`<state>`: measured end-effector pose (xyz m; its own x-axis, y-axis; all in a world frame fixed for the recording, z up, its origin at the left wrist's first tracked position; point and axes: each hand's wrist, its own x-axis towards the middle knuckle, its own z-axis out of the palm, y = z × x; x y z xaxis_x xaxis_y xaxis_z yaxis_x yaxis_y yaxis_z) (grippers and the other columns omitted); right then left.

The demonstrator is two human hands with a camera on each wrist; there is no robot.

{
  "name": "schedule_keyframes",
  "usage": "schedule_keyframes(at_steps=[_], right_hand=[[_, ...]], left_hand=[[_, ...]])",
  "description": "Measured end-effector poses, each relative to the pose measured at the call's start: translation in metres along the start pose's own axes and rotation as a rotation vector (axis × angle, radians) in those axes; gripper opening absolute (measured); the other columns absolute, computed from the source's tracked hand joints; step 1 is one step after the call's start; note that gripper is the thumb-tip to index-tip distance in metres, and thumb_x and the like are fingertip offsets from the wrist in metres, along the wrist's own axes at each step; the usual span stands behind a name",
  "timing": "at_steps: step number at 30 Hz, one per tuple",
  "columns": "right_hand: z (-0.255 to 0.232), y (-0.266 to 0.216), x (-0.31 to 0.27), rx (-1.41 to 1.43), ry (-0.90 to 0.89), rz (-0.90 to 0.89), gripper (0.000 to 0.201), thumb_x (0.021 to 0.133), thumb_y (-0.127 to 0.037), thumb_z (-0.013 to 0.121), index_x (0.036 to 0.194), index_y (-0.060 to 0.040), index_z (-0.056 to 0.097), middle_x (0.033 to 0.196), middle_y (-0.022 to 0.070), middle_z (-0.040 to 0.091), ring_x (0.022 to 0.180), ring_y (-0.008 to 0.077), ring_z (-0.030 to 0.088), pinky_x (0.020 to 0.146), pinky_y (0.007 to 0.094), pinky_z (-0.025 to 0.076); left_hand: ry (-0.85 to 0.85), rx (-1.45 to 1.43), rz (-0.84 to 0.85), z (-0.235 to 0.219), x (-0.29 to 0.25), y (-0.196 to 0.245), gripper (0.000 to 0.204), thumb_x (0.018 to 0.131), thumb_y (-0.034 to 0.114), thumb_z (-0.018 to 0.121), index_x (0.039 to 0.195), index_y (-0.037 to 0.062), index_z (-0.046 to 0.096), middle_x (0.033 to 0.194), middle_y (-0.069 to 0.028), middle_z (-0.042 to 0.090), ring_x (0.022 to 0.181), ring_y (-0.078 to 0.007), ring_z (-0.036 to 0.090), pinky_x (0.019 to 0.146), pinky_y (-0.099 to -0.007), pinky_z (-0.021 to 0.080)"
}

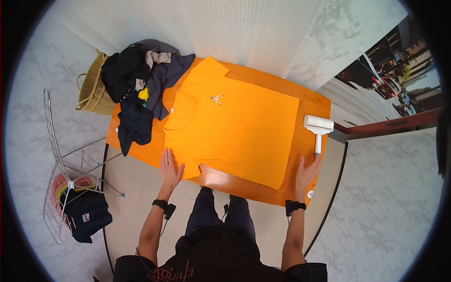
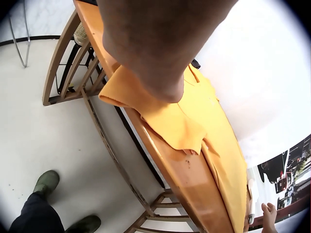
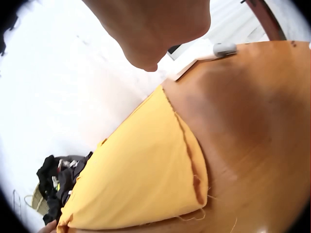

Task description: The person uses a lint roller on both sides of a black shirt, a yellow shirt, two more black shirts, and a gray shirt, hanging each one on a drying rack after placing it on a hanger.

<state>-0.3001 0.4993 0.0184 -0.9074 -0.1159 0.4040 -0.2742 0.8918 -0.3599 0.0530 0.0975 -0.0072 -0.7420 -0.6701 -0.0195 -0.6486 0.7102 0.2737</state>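
Observation:
An orange T-shirt (image 1: 235, 127) lies spread on the table, its collar to the left and hem to the right. My left hand (image 1: 170, 170), fingers extended, rests on the near sleeve area; in the left wrist view this hand (image 2: 150, 48) covers part of the shirt (image 2: 180, 126). My right hand (image 1: 307, 173) is beyond the hem at the table's right side, fingers pointing to the handle of a white lint roller (image 1: 318, 124). Whether the fingertips touch the handle is unclear. The right wrist view shows this hand (image 3: 160, 29) above the shirt's hem (image 3: 187, 145).
Dark clothes (image 1: 152, 75) are heaped at the table's (image 1: 272, 77) back left, beside and over a wicker basket (image 1: 94, 89). A metal rack (image 1: 70, 183) with folded clothes (image 1: 87, 211) stands on the left. A round white sticker (image 1: 310, 193) is at the near right corner.

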Motion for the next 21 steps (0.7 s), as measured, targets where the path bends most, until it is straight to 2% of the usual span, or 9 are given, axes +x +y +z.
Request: schedule_keyframes(at_steps=[5, 7, 8, 10, 12, 14, 16, 19, 21], right_hand=[[0.033, 0.044, 0.045, -0.104, -0.025, 0.127, 0.059, 0.09, -0.032, 0.067, 0.132, 0.0042, 0.045, 0.128, 0.025, 0.05, 0.117, 0.0411, 0.048, 0.099, 0.0484, 0.041], [0.038, 0.043, 0.058, -0.166, -0.272, 0.227, 0.051, 0.091, -0.033, 0.065, 0.124, 0.0026, 0.049, 0.124, 0.026, 0.052, 0.114, 0.0417, 0.051, 0.093, 0.049, 0.045], [0.044, 0.051, 0.061, -0.155, -0.265, 0.224, 0.051, 0.091, -0.033, 0.065, 0.124, 0.0026, 0.049, 0.124, 0.026, 0.052, 0.114, 0.0417, 0.051, 0.093, 0.049, 0.045], [0.065, 0.072, 0.062, -0.224, -0.196, 0.075, 0.043, 0.094, -0.034, 0.061, 0.114, 0.0023, 0.051, 0.107, 0.0269, 0.06, 0.095, 0.043, 0.059, 0.08, 0.0493, 0.05], [0.064, 0.065, 0.071, -0.166, -0.216, 0.12, 0.04, 0.095, -0.034, 0.059, 0.11, 0.0027, 0.052, 0.096, 0.026, 0.061, 0.085, 0.0432, 0.061, 0.073, 0.0495, 0.05], [0.057, 0.054, 0.068, -0.126, -0.237, 0.17, 0.039, 0.097, -0.035, 0.058, 0.105, 0.0031, 0.053, 0.085, 0.0251, 0.062, 0.075, 0.0434, 0.062, 0.066, 0.0497, 0.051], [0.043, 0.028, 0.053, 0.055, -0.127, 0.156, 0.041, 0.097, -0.037, 0.057, 0.096, 0.0035, 0.056, 0.07, 0.0219, 0.062, 0.062, 0.0401, 0.062, 0.057, 0.049, 0.046], [0.006, -0.077, -0.007, 0.153, -0.281, 0.224, 0.033, 0.098, -0.028, 0.057, 0.101, 0.0042, 0.058, 0.072, 0.0212, 0.059, 0.064, 0.0369, 0.059, 0.058, 0.0467, 0.044], [-0.03, -0.182, -0.054, 0.258, -0.467, 0.28, 0.031, 0.098, -0.025, 0.054, 0.111, 0.0028, 0.057, 0.078, 0.0227, 0.062, 0.07, 0.0387, 0.062, 0.063, 0.0461, 0.047]], left_hand=[[-0.106, 0.067, -0.021, -0.004, 0.0, -0.003, 0.078, 0.092, 0.042, 0.056, 0.149, -0.003, 0.029, 0.158, -0.0227, 0.023, 0.146, -0.0379, 0.022, 0.119, -0.0467, 0.019], [-0.126, 0.066, -0.048, -0.007, 0.001, -0.003, 0.076, 0.092, 0.042, 0.056, 0.148, -0.0031, 0.032, 0.157, -0.0229, 0.024, 0.146, -0.038, 0.022, 0.119, -0.047, 0.019], [-0.11, 0.085, -0.03, -0.004, 0.0, -0.006, 0.072, 0.092, 0.042, 0.056, 0.144, -0.0034, 0.037, 0.154, -0.0232, 0.03, 0.143, -0.0388, 0.027, 0.117, -0.0474, 0.022], [-0.08, 0.107, -0.01, -0.008, 0.006, -0.008, 0.068, 0.092, 0.041, 0.056, 0.141, -0.0036, 0.041, 0.15, -0.0235, 0.036, 0.14, -0.0396, 0.032, 0.116, -0.0478, 0.025], [-0.116, 0.076, 0.017, -0.02, 0.01, -0.007, 0.061, 0.092, 0.04, 0.057, 0.133, -0.0048, 0.048, 0.138, -0.0236, 0.046, 0.129, -0.0406, 0.042, 0.111, -0.0483, 0.031], [-0.131, 0.058, 0.048, -0.029, 0.019, -0.011, 0.059, 0.09, 0.037, 0.058, 0.13, -0.0051, 0.049, 0.134, -0.024, 0.048, 0.126, -0.0415, 0.043, 0.11, -0.0488, 0.031], [-0.149, 0.025, 0.087, -0.033, 0.029, -0.015, 0.057, 0.089, 0.035, 0.06, 0.128, -0.0054, 0.05, 0.13, -0.0244, 0.049, 0.123, -0.0424, 0.044, 0.109, -0.0493, 0.032], [-0.025, -0.111, 0.238, -0.03, 0.042, -0.024, 0.052, 0.087, 0.03, 0.062, 0.123, -0.0062, 0.051, 0.123, -0.024, 0.051, 0.119, -0.042, 0.046, 0.106, -0.0491, 0.035], [-0.004, -0.193, 0.43, -0.025, 0.048, -0.031, 0.052, 0.085, 0.027, 0.064, 0.122, -0.0076, 0.051, 0.122, -0.024, 0.051, 0.119, -0.0413, 0.046, 0.104, -0.0473, 0.037]])
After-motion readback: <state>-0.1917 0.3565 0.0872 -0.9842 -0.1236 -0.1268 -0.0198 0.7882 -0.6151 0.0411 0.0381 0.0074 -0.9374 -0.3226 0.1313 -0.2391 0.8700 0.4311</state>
